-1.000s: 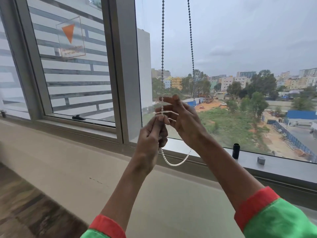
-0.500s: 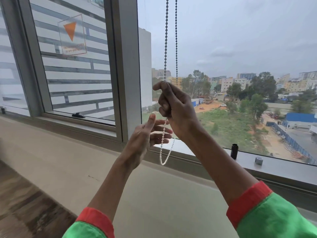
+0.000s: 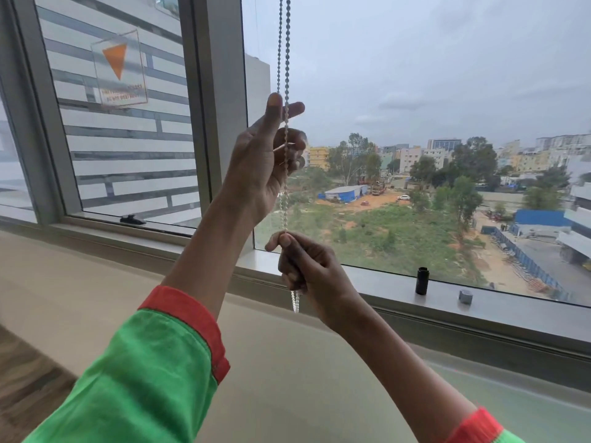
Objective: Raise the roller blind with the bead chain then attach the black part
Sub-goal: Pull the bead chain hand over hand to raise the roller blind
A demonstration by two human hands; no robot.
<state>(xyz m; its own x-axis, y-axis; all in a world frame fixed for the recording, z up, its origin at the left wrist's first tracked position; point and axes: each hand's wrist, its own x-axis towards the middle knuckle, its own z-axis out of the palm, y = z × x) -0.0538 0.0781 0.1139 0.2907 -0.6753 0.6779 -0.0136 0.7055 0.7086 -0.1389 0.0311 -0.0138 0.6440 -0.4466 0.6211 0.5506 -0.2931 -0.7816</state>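
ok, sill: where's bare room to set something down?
Bare sill between the right hand and the black part; more right of the small grey piece. Only a narrow gap between those two. Bead chain and left hand crowd the mullion.

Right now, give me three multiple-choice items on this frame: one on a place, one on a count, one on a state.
1. Where does the black part stand?
A. On the window sill
B. On the floor
C. In the left hand

2. How many small loose objects sit on the sill?
A. One
B. Two
C. Four

3. What is the right hand doing?
A. Hanging free
B. Pinching the bead chain
C. Holding the black part

Answers: 1 A, it stands upright on the sill. 2 B, the black part and a grey cap. 3 B, thumb and fingers close on the chain below the left hand.
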